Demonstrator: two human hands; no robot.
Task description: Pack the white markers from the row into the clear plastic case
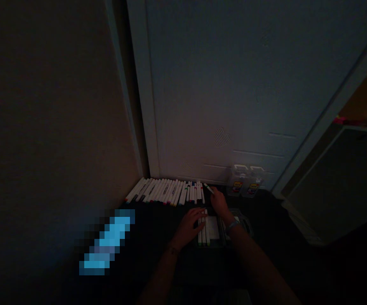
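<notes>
My right hand (pixel 219 203) is closed on a white marker (pixel 208 188) with a green band, held at a tilt beside the right end of a row of markers. My left hand (pixel 192 222) lies with fingers apart over white markers (pixel 203 233) with green ends, which stand side by side in the left part of an open clear case (pixel 224 244). A white panel (pixel 213 228) shows in the case to their right. Part of the case's right half is behind my right wrist. The dim light hides finer detail.
Several white markers (pixel 164 191) lie in a row along the wall at the back of the dark surface (pixel 158 228). Two clear cases with handles, a left one (pixel 236 186) and a right one (pixel 252 186), stand against the wall. A bright pixelated patch (pixel 108 241) glows at the left.
</notes>
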